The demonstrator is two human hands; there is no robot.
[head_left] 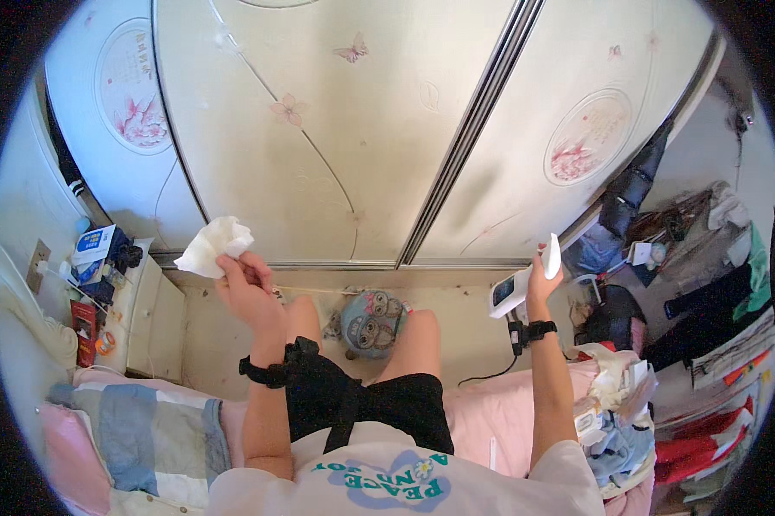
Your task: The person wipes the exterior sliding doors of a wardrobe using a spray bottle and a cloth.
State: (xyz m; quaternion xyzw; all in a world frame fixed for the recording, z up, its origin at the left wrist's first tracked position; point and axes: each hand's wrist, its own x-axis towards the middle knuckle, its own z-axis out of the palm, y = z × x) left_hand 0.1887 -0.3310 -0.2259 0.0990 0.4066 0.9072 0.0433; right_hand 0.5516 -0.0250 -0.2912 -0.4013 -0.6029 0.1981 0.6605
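Up in front of the pale sliding wardrobe doors (336, 129), a crumpled white tissue (215, 245) sits pinched in the grip of the left hand (248, 288), fingers clamped on its lower edge. Well apart to the right, the right hand (542, 279) is closed around a white handheld device (525, 279), held upright. Below, bare knees flank an owl-patterned slipper (372, 322) on the floor, beside the pink bed (482, 413).
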